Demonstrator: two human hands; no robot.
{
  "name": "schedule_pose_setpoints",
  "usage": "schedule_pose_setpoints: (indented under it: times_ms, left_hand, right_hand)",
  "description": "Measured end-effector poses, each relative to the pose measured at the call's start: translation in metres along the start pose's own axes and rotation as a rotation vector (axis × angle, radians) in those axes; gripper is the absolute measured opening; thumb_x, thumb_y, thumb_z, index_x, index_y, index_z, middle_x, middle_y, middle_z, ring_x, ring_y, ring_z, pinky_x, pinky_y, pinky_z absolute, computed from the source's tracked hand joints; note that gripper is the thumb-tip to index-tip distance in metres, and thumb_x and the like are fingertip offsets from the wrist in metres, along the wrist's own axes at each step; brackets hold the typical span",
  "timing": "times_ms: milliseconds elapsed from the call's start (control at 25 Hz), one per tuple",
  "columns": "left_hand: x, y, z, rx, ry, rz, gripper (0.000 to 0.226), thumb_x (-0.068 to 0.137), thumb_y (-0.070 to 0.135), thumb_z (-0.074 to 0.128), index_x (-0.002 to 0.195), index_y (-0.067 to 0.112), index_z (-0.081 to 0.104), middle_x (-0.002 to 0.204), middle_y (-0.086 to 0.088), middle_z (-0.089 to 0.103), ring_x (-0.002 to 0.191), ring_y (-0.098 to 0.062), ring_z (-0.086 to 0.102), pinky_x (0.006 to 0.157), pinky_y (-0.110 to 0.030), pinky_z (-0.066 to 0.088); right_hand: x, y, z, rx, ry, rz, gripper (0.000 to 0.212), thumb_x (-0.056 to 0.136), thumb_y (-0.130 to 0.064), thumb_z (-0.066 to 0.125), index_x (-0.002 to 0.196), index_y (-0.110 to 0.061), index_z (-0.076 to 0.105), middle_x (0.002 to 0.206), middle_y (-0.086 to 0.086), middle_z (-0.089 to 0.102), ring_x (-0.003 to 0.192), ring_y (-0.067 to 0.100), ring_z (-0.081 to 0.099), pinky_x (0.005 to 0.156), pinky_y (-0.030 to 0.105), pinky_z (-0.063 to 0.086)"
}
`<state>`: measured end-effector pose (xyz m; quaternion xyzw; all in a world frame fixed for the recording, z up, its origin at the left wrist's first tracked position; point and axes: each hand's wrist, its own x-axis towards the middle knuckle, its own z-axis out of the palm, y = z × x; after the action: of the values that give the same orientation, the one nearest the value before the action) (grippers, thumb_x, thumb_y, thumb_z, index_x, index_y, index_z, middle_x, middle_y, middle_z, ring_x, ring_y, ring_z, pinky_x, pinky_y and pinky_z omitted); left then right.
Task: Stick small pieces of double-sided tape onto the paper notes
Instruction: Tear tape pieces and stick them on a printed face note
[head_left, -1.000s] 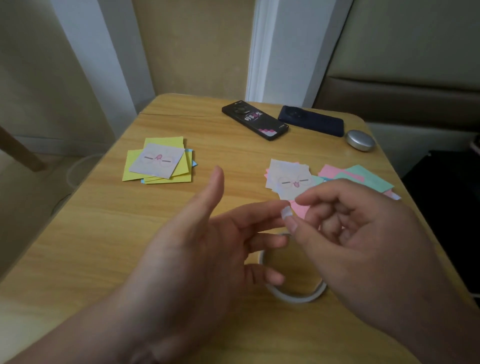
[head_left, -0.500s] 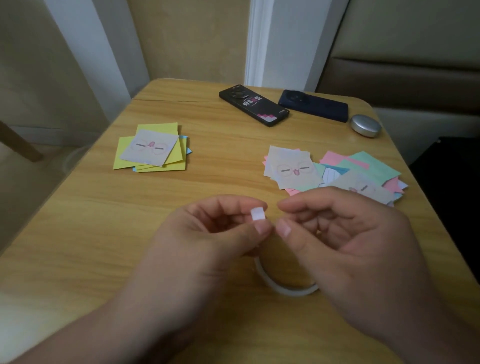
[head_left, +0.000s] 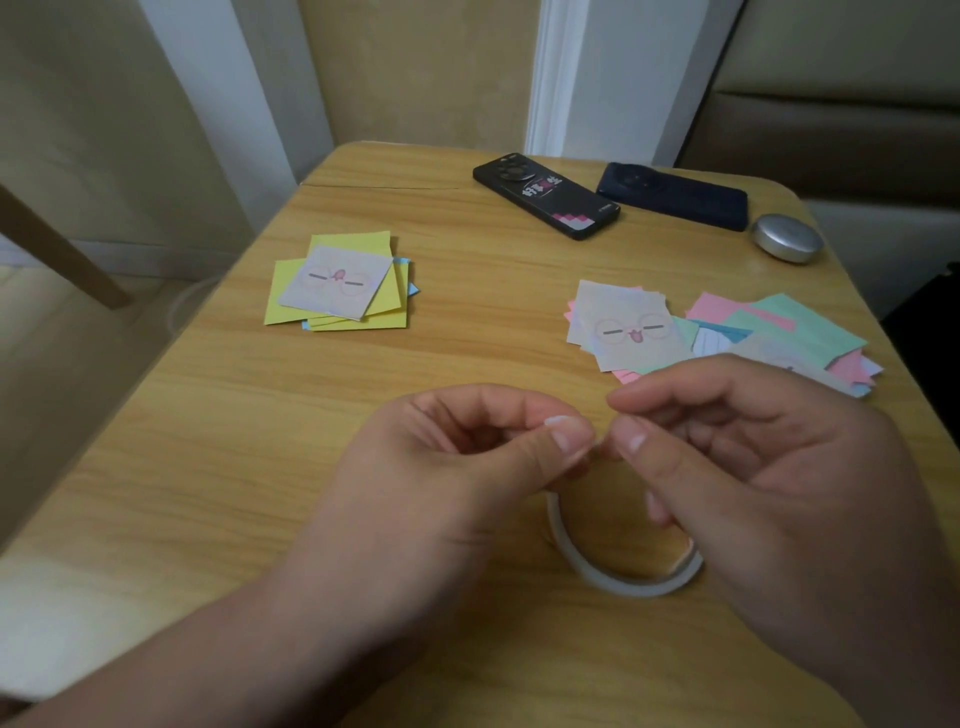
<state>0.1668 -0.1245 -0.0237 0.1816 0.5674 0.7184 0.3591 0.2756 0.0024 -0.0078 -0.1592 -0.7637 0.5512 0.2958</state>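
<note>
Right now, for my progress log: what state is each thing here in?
left hand, pinching tape piece
right hand, fingers curled, grip unclear
tape roll, flat on table
yellow note stack, loosely piled
mixed note pile, fanned out
black phone, face down
blue phone, face down
silver case, closed

Dim, warm and soft all over.
Low yellowish indoor light, no hard shadows. The table (head_left: 218, 467) washes out pale at its near left corner (a mild glare patch), and a soft shade pools under the left hand (head_left: 467, 483) and right hand (head_left: 753, 467), over the tape roll (head_left: 628, 590). Nothing is crisp: the piece of tape (head_left: 560, 420) at the fingertips is a whitish smear, and the print on the notes (head_left: 628, 332) is fuzzy. It's a wide lens too, so the door frame (head_left: 550, 78) and table edges lean and bow toward the borders.
</note>
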Motion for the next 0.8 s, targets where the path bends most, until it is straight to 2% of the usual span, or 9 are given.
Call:
schedule_pose_setpoints:
  times_ms: [120, 360, 520, 680, 800]
  left_hand:
    - [-0.001, 0.002, 0.000, 0.003, -0.012, 0.029, 0.004, 0.075, 0.018, 0.079, 0.075, 0.015, 0.078, 0.070, -0.002, 0.073, 0.074, -0.015, 0.070, 0.100, -0.056, 0.051]
    - [-0.003, 0.002, 0.004, 0.008, 0.097, 0.057, 0.007, 0.070, 0.021, 0.077, 0.073, 0.015, 0.079, 0.071, -0.005, 0.073, 0.075, -0.019, 0.068, 0.100, -0.053, 0.052]
    - [-0.001, -0.001, 0.000, 0.031, 0.050, 0.097, 0.028, 0.071, 0.007, 0.074, 0.096, 0.017, 0.080, 0.089, -0.011, 0.076, 0.089, -0.021, 0.070, 0.101, -0.047, 0.053]
    - [-0.005, -0.004, 0.001, 0.050, -0.061, 0.164, 0.041, 0.071, -0.005, 0.063, 0.105, 0.015, 0.075, 0.098, -0.014, 0.075, 0.099, -0.023, 0.069, 0.095, -0.045, 0.054]
    - [-0.007, -0.008, 0.000, 0.104, -0.104, 0.154, 0.049, 0.071, -0.005, 0.059, 0.109, 0.021, 0.075, 0.104, -0.013, 0.073, 0.100, -0.023, 0.068, 0.096, -0.051, 0.052]
  right_hand:
    - [0.001, -0.002, 0.001, 0.000, 0.006, 0.004, 0.011, 0.075, -0.013, 0.071, 0.082, -0.022, 0.074, 0.063, -0.002, 0.069, 0.050, 0.008, 0.061, 0.051, 0.012, 0.045]
    - [0.002, -0.009, 0.008, 0.012, 0.028, -0.017, 0.011, 0.076, -0.011, 0.071, 0.082, -0.020, 0.073, 0.064, -0.002, 0.069, 0.050, 0.006, 0.061, 0.051, 0.010, 0.045]
    - [0.004, -0.014, 0.012, 0.072, 0.007, 0.082, 0.008, 0.075, -0.013, 0.069, 0.068, -0.015, 0.070, 0.050, -0.007, 0.063, 0.039, 0.003, 0.053, 0.044, 0.009, 0.039]
    - [0.006, -0.011, 0.011, 0.109, -0.033, 0.243, 0.016, 0.073, -0.026, 0.068, 0.071, -0.010, 0.073, 0.048, 0.007, 0.058, 0.037, 0.005, 0.047, 0.042, 0.011, 0.036]
    - [0.009, -0.008, 0.011, 0.203, -0.020, 0.296, 0.020, 0.079, -0.017, 0.070, 0.069, 0.000, 0.070, 0.049, 0.013, 0.056, 0.036, 0.005, 0.046, 0.040, 0.011, 0.037]
